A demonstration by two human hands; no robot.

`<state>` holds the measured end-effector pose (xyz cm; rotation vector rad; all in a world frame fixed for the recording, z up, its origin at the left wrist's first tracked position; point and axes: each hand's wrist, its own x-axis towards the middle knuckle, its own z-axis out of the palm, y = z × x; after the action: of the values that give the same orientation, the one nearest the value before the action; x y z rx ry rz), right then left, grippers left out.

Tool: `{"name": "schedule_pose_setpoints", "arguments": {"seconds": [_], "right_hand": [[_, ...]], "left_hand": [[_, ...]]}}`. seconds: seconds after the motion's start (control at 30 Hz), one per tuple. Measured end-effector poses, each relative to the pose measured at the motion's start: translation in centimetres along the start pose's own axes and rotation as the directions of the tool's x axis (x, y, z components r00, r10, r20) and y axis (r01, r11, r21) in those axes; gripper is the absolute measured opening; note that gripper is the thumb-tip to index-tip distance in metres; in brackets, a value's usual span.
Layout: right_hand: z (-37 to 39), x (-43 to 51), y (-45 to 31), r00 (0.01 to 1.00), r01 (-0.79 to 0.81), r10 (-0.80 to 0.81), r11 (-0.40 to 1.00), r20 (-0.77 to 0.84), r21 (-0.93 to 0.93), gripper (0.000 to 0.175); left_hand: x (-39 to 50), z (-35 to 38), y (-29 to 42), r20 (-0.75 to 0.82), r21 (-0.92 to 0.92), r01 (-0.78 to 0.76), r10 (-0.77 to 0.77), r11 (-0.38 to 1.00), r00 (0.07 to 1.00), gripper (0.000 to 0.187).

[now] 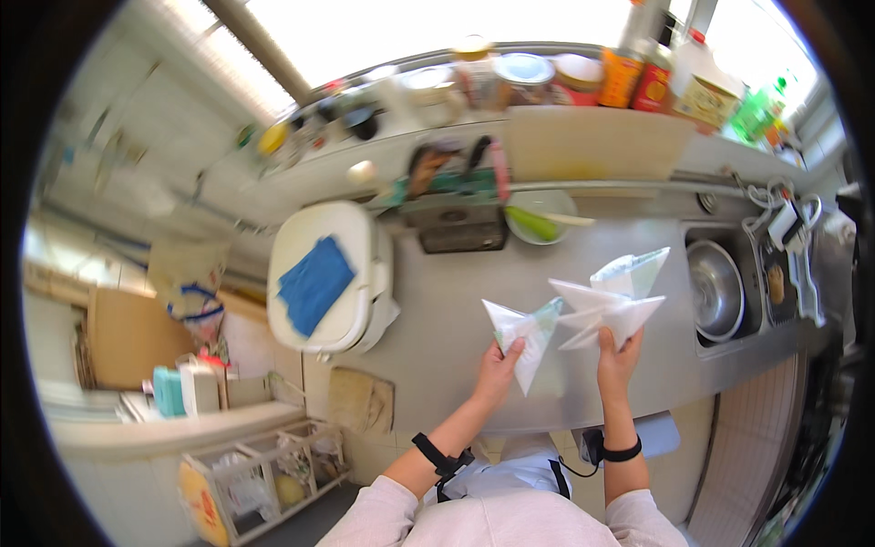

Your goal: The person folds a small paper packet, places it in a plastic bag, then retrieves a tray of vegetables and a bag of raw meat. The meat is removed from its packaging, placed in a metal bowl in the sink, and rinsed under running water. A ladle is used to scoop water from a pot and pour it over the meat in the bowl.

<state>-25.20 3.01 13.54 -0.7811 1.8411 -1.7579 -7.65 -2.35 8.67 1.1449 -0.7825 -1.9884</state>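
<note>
My left hand (502, 366) grips a white folded sheet (526, 331) with pale green print, pointed at its corners. Several similar folded white pieces (615, 311) fan out from my right hand (620, 359), its thumb pressed on their lower edge. One of them shows a green printed pattern near its top. Whether these are paper or thin plastic cannot be told. Both hands are held above the stainless steel counter (437, 328), a short gap between them, and the two bundles nearly meet at their inner tips.
A white-lidded bin-like container (328, 225) bears a blue cloth (316, 284) at left. Behind stand a knife block (461, 225) and a bowl (564, 202) with a green vegetable (533, 222). To the right, a sink (692, 236) holds a metal basin (714, 290). Jars (525, 72) line the sill.
</note>
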Motion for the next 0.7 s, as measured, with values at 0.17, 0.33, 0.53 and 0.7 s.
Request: {"name": "schedule_pose_setpoints", "arguments": {"seconds": [0.17, 0.33, 0.53, 0.7], "right_hand": [[7.1, -10.1, -6.1, 0.896, -0.104, 0.036, 0.986, 0.443, 0.13, 0.044], [18.3, -21.5, -8.8, 0.617, -0.043, -0.045, 0.995, 0.786, 0.091, 0.035], [27.2, -34.1, -10.5, 0.236, 0.058, -0.107, 0.994, 0.966, 0.095, 0.032], [30.7, -41.8, -11.2, -0.201, 0.147, -0.106, 0.98, 0.974, 0.137, 0.028]], "left_hand": [[-9.2, -6.5, 3.6, -0.178, -0.045, -0.068, 0.059, 0.997, 0.982, 0.038], [-18.7, -15.6, 6.6, -0.344, -0.414, -0.388, 0.253, 0.824, 0.904, 0.057], [-30.4, -26.6, 7.1, -0.596, -0.337, -0.701, 0.433, 0.629, 0.676, 0.061], [-38.1, -32.3, 7.8, -0.833, -0.399, -0.809, 0.199, 0.432, 0.517, 0.049]]}}
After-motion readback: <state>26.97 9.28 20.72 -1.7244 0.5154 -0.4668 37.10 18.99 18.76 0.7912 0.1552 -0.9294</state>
